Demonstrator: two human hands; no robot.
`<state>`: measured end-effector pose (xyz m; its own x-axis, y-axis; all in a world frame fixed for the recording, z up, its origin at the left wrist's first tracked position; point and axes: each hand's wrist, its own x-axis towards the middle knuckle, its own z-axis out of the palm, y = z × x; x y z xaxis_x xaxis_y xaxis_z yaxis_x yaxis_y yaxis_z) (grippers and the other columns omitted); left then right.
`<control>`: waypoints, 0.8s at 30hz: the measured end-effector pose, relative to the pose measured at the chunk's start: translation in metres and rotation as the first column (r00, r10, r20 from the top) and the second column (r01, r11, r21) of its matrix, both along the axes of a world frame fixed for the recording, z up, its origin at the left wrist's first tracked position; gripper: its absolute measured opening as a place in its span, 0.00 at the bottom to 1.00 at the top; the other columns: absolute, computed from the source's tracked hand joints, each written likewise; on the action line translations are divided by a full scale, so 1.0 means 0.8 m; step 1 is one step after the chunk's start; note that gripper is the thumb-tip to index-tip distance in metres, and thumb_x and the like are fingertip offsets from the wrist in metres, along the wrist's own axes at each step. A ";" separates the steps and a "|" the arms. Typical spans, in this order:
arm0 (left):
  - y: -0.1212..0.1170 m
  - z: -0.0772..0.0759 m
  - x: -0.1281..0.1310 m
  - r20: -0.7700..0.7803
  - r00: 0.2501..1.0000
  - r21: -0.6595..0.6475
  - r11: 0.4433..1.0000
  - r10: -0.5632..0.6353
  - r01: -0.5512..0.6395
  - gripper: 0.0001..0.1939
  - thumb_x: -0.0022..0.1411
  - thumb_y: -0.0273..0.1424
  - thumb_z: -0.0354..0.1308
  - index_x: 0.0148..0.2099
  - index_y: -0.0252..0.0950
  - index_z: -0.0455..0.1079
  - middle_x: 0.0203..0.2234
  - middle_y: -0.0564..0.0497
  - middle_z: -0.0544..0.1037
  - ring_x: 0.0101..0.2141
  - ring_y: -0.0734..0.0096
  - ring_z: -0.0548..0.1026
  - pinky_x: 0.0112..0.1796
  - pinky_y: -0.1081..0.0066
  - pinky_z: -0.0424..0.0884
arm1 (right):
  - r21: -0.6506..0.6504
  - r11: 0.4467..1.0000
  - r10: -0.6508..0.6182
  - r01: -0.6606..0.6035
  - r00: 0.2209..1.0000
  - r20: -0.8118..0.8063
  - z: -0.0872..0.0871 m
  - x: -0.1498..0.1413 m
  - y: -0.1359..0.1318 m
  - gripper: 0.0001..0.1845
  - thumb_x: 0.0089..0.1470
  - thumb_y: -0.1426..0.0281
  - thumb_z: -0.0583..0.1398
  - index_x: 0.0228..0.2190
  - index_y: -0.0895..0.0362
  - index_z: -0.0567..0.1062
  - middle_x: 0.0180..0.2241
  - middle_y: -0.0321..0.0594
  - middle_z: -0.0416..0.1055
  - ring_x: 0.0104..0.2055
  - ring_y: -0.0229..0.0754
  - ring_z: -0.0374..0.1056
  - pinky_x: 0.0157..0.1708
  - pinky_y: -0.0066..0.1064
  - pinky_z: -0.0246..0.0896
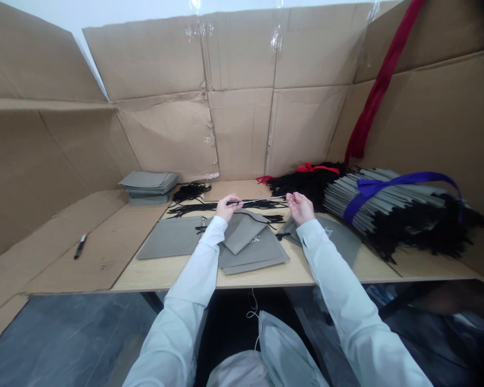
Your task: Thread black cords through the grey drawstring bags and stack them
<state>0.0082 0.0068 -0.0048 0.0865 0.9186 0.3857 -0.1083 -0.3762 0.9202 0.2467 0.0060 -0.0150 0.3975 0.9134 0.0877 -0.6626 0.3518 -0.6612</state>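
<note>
A thin, pale wire-like strip (pixel 265 200) stretches level between my two hands above the table. My left hand (pixel 228 207) pinches its left end, and my right hand (pixel 300 208) closes its fingertips on the right end. Whether it is stiff or a taut thread I cannot tell. Just under my left hand lies a small grey pouch (pixel 242 234) with a black cord (pixel 253 216) at its top edge. It rests on larger grey pouches (pixel 262 257) with a white print. Behind my hands, loose black cords (pixel 197 208) lie in rows across the table.
Another grey pouch (pixel 169 238) lies left, and one lies partly under my right forearm (pixel 347 242). A pouch stack (pixel 149 185) and coiled cords (pixel 191 191) stand back left. A big bundle tied with blue ribbon (pixel 387 185) fills the right. Cardboard walls (pixel 242 129) enclose the table; a marker (pixel 80 247) lies left.
</note>
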 end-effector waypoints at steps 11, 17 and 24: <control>0.002 0.000 0.001 -0.001 1.000 -0.139 0.990 -0.008 0.008 0.19 0.33 0.17 0.60 0.33 0.32 0.71 0.39 0.46 0.72 0.37 0.67 0.71 0.42 0.64 0.64 | -0.045 0.999 -0.014 0.013 1.000 -0.015 0.005 -0.002 -0.004 0.06 0.45 0.79 0.55 0.20 0.60 0.63 0.19 0.35 0.65 0.26 0.30 0.66 0.30 0.23 0.67; 0.000 -0.006 -0.004 -0.299 0.938 0.059 0.984 0.177 -0.167 0.16 0.37 0.22 0.61 0.34 0.39 0.71 0.43 0.49 0.68 0.29 0.71 0.72 0.39 0.68 0.66 | -0.070 0.997 -0.022 0.021 1.000 -0.022 0.004 0.000 -0.002 0.08 0.46 0.80 0.54 0.19 0.60 0.62 0.18 0.34 0.65 0.25 0.30 0.66 0.29 0.22 0.67; -0.004 -0.010 -0.008 -0.372 0.895 0.134 0.968 0.248 -0.213 0.09 0.42 0.28 0.60 0.31 0.42 0.72 0.40 0.52 0.69 0.42 0.66 0.66 0.48 0.71 0.57 | -0.117 0.990 -0.077 0.073 0.997 -0.031 0.004 0.001 -0.002 0.09 0.46 0.82 0.52 0.19 0.60 0.61 0.17 0.33 0.64 0.24 0.30 0.66 0.27 0.21 0.67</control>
<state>0.0021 0.0038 -0.0126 0.0335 0.8947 0.4454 0.3448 -0.4287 0.8351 0.2474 0.0047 -0.0121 0.4663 0.8841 -0.0317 -0.6606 0.3241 -0.6772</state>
